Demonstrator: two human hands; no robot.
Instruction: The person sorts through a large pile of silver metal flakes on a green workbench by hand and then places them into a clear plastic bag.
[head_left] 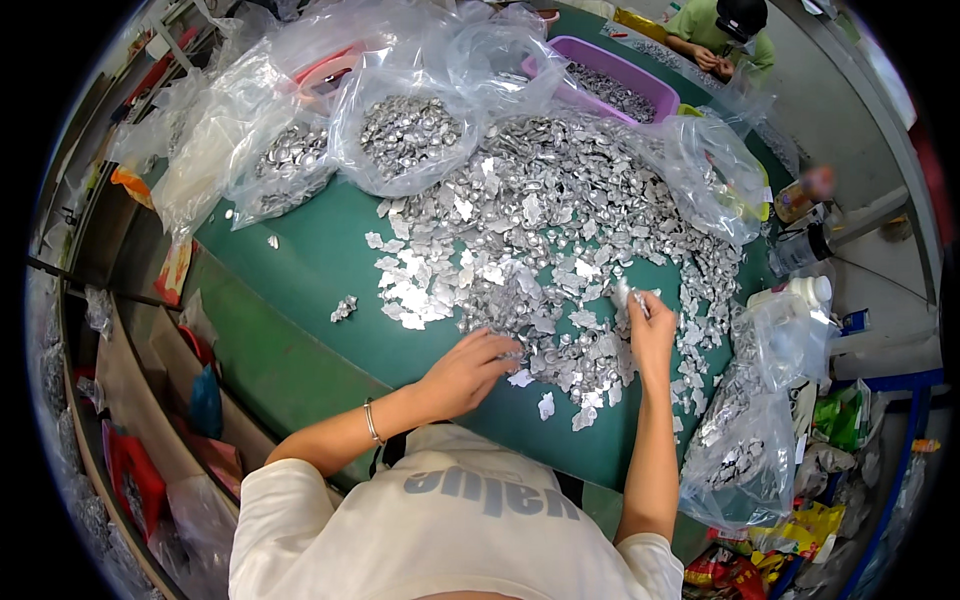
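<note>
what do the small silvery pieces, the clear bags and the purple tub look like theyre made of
Small pieces: probably metal, silvery, with sharp glints, though coated plastic could look alike. Clear bags: likely thin plastic film, glossy, creased and see-through. Purple tub: probably moulded plastic, opaque, evenly coloured.

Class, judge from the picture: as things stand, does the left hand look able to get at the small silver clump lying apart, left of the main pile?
Probably yes: only green tabletop shows between the left hand and the small silver clump.
</note>
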